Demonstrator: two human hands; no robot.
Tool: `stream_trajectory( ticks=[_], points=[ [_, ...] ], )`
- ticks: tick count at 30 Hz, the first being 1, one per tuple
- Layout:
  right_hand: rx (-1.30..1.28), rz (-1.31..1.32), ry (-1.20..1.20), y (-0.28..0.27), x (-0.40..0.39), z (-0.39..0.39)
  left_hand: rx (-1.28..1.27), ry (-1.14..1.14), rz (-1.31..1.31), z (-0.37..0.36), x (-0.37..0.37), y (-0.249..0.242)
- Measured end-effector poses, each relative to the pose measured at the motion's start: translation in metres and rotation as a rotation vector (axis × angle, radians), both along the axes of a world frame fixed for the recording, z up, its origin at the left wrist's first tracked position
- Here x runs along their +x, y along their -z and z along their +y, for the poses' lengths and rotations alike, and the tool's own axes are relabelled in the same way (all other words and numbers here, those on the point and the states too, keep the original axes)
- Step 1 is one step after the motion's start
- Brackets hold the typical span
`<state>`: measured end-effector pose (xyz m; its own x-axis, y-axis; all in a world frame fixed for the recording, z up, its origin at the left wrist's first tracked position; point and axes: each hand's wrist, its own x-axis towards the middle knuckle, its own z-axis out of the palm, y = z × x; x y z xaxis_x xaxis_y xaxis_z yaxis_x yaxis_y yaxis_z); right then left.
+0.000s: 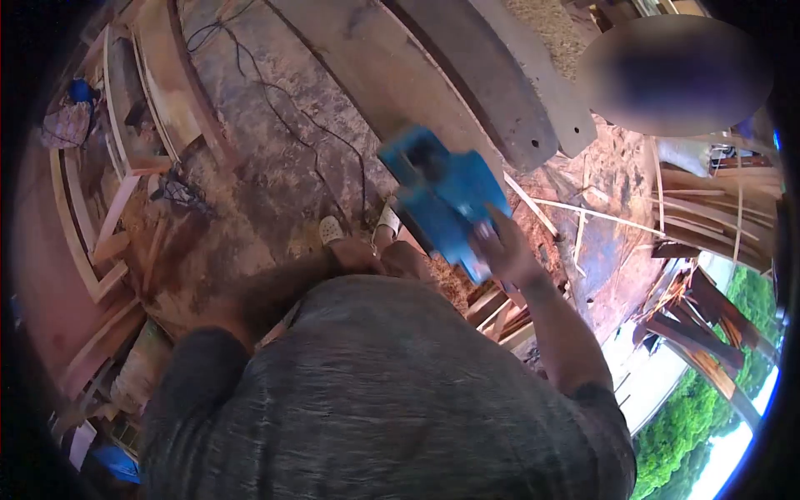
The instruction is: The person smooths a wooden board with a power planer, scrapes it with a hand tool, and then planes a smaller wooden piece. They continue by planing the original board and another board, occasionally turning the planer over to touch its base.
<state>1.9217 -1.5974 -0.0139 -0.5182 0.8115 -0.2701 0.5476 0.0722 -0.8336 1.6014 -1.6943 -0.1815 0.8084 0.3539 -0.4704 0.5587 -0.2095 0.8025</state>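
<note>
A blue power tool (454, 200), which looks like an electric planer, lies over the end of a long wooden plank (392, 75). My right hand (504, 250) is closed on the tool's near end, with its fingers over the blue body. Slight blur smears the tool, and its underside is hidden. Low in front of my body, my left hand (362, 257) is close to my leg, above my feet in light shoes (331, 229). Its fingers are dark and do not show clearly.
Beside the plank lie further thick boards (483, 83). A black cable (292, 125) winds over the dusty floor. Wooden frames (87, 225) stand at left, and stacked timber strips (717, 208) at right. A blurred oval covers the upper right.
</note>
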Motion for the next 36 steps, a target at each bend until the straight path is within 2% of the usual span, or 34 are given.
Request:
stream_trajectory(
  ticks=[1, 2, 4, 6, 7, 9, 12, 15, 18, 21, 24, 25, 27, 28, 30, 33, 35, 36],
  points=[
    [-0.277, 0.051, 0.110, -0.001, 0.029, -0.024, -0.027, 0.008, -0.046, -0.001, 0.003, 0.004],
    [-0.226, 0.221, 0.185, 0.020, 0.064, -0.058, -0.057, 0.017, -0.090, -0.004, 0.007, 0.011],
    [-0.157, 0.332, 0.192, 0.041, 0.117, -0.089, -0.140, 0.087, -0.225, 0.001, 0.015, 0.023],
    [-0.150, 0.249, 0.105, 0.039, 0.140, -0.097, -0.183, 0.186, -0.336, 0.006, 0.023, 0.033],
    [-0.150, 0.229, 0.082, 0.028, 0.128, -0.093, -0.167, 0.221, -0.354, 0.004, 0.025, 0.038],
    [-0.166, 0.258, 0.126, 0.005, 0.094, -0.081, 0.020, 0.241, -0.248, -0.005, 0.030, 0.046],
    [-0.195, 0.104, 0.127, 0.004, 0.063, -0.059, -0.066, 0.086, -0.192, -0.013, 0.032, 0.060],
    [-0.332, 0.079, 0.114, -0.013, 0.013, -0.020, -0.001, -0.006, -0.242, -0.007, 0.022, 0.048],
    [-0.159, 0.095, 0.061, -0.003, -0.030, 0.009, -0.097, -0.134, -0.158, -0.006, 0.005, 0.034],
    [-0.226, 0.069, 0.112, -0.012, -0.082, 0.043, -0.108, -0.168, -0.047, -0.008, -0.010, 0.013],
    [-0.138, 0.038, 0.053, 0.013, -0.123, 0.087, -0.081, -0.372, -0.043, -0.022, -0.020, -0.007],
    [0.267, 0.108, -0.071, 0.034, -0.136, 0.107, -0.085, -0.408, -0.020, -0.026, -0.023, -0.006],
    [0.315, 0.160, -0.087, 0.031, -0.173, 0.138, -0.090, -0.481, 0.029, -0.036, -0.031, 0.000],
    [-0.044, 0.133, 0.015, 0.012, -0.196, 0.149, -0.022, -0.480, 0.030, -0.040, -0.037, -0.004],
    [0.180, 0.098, -0.043, 0.022, -0.232, 0.184, 0.109, -0.472, 0.033, -0.047, -0.048, -0.017],
    [-0.032, 0.129, -0.017, 0.021, -0.275, 0.222, 0.030, -0.431, 0.252, -0.045, -0.058, -0.029],
    [-0.078, 0.098, -0.035, 0.008, -0.281, 0.235, 0.071, -0.573, 0.138, -0.056, -0.070, -0.039],
    [0.044, 0.145, -0.081, 0.008, -0.267, 0.237, 0.095, -0.636, 0.078, -0.056, -0.076, -0.047]
  ],
)
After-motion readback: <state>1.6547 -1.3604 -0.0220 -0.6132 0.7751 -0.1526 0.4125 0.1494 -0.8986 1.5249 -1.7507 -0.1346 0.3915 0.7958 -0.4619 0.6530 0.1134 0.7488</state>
